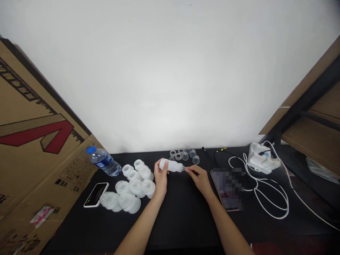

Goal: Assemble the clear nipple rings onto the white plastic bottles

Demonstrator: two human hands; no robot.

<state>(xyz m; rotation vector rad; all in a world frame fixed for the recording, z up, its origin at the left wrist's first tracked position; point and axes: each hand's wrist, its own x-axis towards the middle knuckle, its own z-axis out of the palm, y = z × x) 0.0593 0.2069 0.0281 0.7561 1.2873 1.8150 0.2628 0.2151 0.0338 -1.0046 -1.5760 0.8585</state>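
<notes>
Status: our left hand (161, 177) has its fingers (166, 164) clenched round a white plastic bottle (171, 165), which lies sideways just above the bench (183, 219), upper centre of the frame. Our right hand (199, 179) comes in from the right, fingers (188, 170) pinched at the bottle's neck. A small clear piece may sit there; too small to tell.

Progress, as far as we can see: one bottle is in hand. The bottle pile (131, 187), left of our hands, holds roughly ten more, lying or tilted and touching each other. Clear cups (185, 156), about eight, sit in a loose group just above the hands, near the far edge of the bench. None of the piled bottles shows a cup fitted, though the pile hides some ends, so we can't confirm that.

Around it: water bottle (103, 161) with blue cap at left, phone (96, 194) lower left of the pile, and cardboard box (34, 124) along the left edge. On the right, a tablet (227, 189) with its screen pixelated, white cable (265, 193) in loose loops, white charger (262, 159) at the far edge, and black cable (220, 156) behind the tablet.
</notes>
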